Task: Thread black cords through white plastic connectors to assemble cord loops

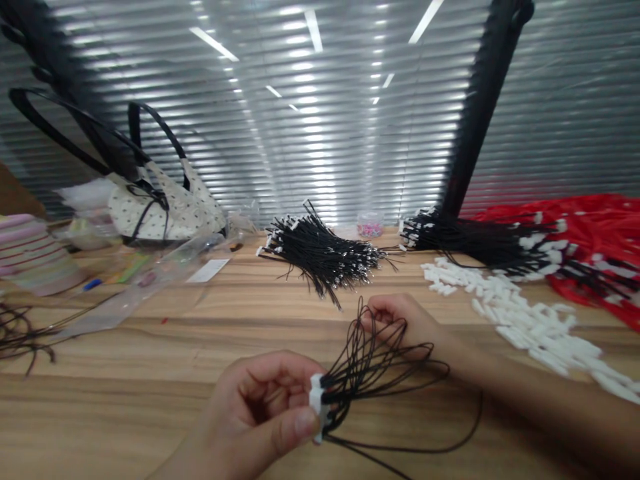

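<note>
My left hand (270, 407) pinches a stack of small white plastic pieces (316, 407) at the lower middle. From these pieces a bundle of thin black cords (370, 367) fans out to the right in loops. My right hand (400, 320) is behind the loops, its fingers curled together at the upper cord ends; whether a cord is between its fingertips is too small to tell. One long cord hangs in a wide curve below my right wrist.
Behind lie black cord bundles (325, 250) and more bundles (465, 240) at the right, by red fabric (600, 220). White plastic pieces (535, 327) are strewn at right. A dotted bag (165, 207), striped cup (37, 253), plastic wrap and loose cords (23, 333) stand left.
</note>
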### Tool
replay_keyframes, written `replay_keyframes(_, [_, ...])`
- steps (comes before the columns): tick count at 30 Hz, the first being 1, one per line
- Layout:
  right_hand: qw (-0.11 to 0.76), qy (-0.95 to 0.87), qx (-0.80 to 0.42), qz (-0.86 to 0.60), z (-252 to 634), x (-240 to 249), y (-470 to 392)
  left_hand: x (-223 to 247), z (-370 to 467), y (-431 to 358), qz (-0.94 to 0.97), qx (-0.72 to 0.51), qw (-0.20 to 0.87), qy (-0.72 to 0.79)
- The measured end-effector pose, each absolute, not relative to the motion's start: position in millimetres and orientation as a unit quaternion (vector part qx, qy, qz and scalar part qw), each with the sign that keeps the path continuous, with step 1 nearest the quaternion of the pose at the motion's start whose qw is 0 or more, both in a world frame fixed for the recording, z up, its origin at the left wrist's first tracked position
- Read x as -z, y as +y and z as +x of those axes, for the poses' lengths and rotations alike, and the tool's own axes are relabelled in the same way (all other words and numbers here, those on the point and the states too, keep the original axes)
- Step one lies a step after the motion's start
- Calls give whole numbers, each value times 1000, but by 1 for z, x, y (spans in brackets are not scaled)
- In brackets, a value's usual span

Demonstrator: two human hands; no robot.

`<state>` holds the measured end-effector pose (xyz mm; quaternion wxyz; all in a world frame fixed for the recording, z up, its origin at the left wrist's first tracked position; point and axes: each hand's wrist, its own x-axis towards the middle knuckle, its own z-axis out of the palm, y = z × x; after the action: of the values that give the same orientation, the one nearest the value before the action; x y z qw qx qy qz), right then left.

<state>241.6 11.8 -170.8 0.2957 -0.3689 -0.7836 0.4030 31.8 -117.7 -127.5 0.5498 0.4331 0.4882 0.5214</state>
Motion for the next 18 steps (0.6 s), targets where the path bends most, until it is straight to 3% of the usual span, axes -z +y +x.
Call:
replay_keyframes(4, [245, -741, -476, -405, 244, 168, 9, 131, 25, -105, 447, -542, 541, 462])
replay_keyframes(9, [72, -670, -628, -389, 260, 142, 13, 128, 14, -84, 372, -627, 512, 455])
replay_keyframes(11, [43, -645, -680, -345, 268, 132, 16, 125, 10, -78, 358, -652, 490, 455])
replay_keyframes(14, [47, -637, -711, -294, 282, 120, 23, 123, 5, -73, 354, -673, 465, 454])
replay_keyframes(18, [159, -642, -703, -262, 300, 103, 30, 124, -3, -67, 368, -679, 455, 444])
